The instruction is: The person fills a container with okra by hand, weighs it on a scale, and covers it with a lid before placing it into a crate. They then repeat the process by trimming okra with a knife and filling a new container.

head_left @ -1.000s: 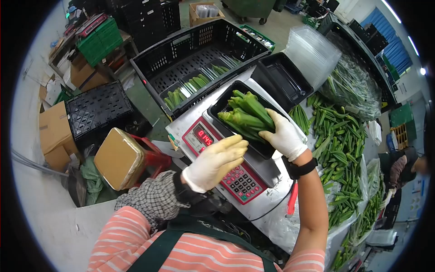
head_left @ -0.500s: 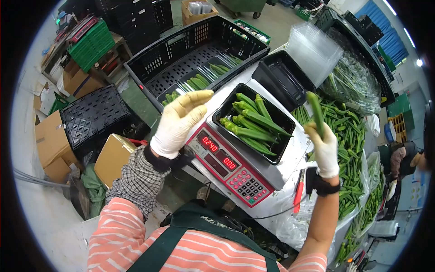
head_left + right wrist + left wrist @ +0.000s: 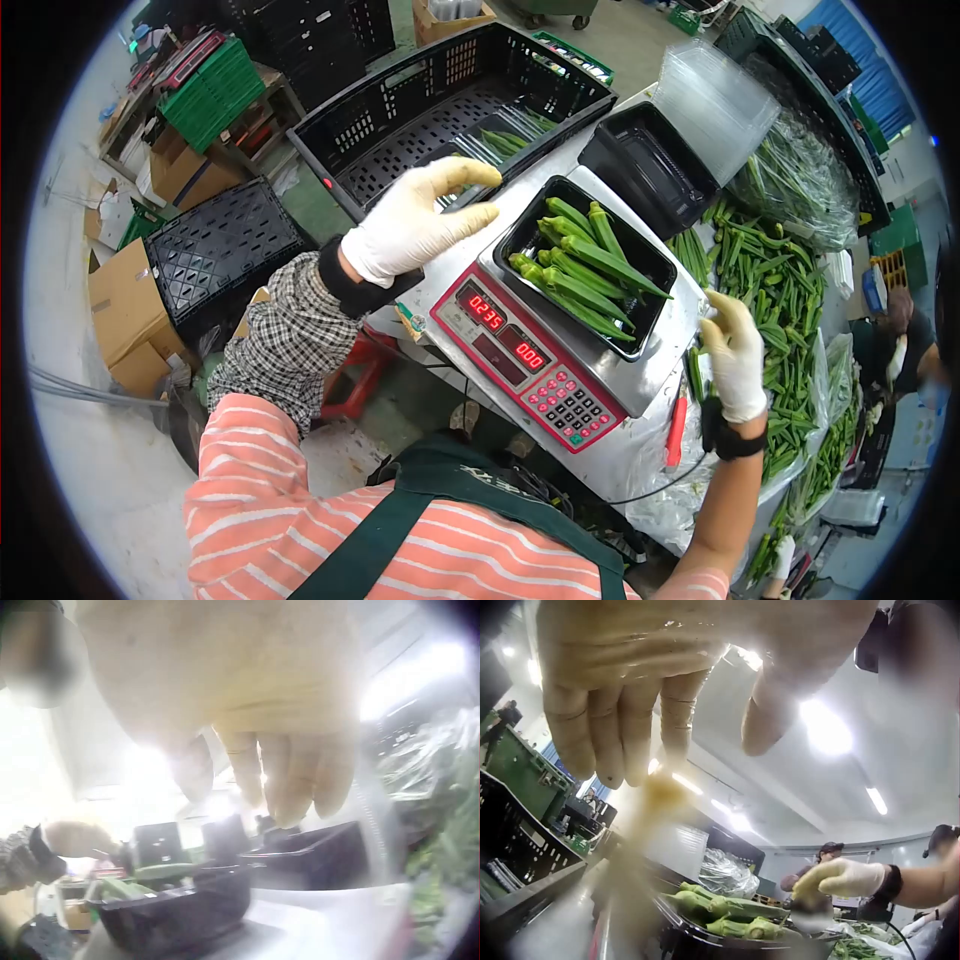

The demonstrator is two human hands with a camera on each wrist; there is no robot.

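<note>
A black tray point(image 3: 655, 262) of green okra point(image 3: 590, 262) sits on the scale point(image 3: 540, 370), whose red display reads 0.235. My gloved left hand point(image 3: 420, 222) hovers left of the tray, thumb and fingers apart, holding nothing. Over the table's right part, my gloved right hand point(image 3: 736, 362) has loosely bent fingers and nothing in them. A single okra point(image 3: 695, 374) lies just left of it. The left wrist view shows the left hand point(image 3: 667, 682) above the okra point(image 3: 727, 906); in the right wrist view the right hand's fingers point(image 3: 292, 776) hang loosely, apart from the tray point(image 3: 180, 915).
Behind the scale stand a large black crate point(image 3: 335, 118) with packed okra, empty black trays point(image 3: 650, 165) and clear lids point(image 3: 715, 105). Loose okra point(image 3: 770, 300) covers the right side. A red-handled tool point(image 3: 677, 432) and a cable lie in front. Another person is at the far right.
The okra that my right hand held up half a second ago is out of its fingers, and that hand is lower. The display went from 0.145 to 0.240, then 0.235. My left hand moved away from the tray.
</note>
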